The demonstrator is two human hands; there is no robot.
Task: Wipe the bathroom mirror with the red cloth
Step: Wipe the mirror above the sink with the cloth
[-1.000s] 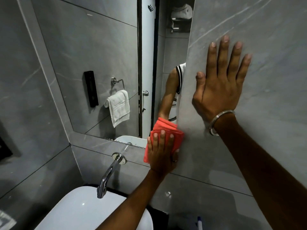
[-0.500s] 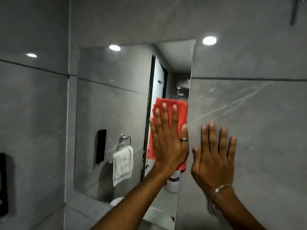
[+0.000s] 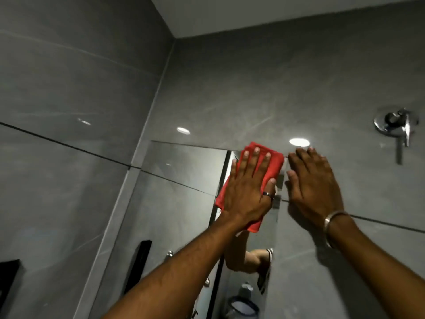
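cloth (image 3: 269, 162): bright red, plain | wall tiles (image 3: 299, 88): dark grey with faint pale streaks | ceiling (image 3: 230, 12): light grey | ring (image 3: 266, 194): silver | bracelet (image 3: 333, 216): silver | tap handle (image 3: 396, 123): shiny silver | box on the wall (image 3: 9, 279): black

Grey wall tiles (image 3: 299, 84), chrome wall valve (image 3: 396, 124), black wall fixture (image 3: 8, 282)

Two hands: left hand (image 3: 247, 192), right hand (image 3: 312, 187). One red cloth (image 3: 273, 162). One mirror (image 3: 184, 203). One ring (image 3: 266, 194) on the left hand, one bangle (image 3: 333, 217) on the right wrist. One chrome wall valve (image 3: 395, 123). Three ceiling-light reflections on the tiles.
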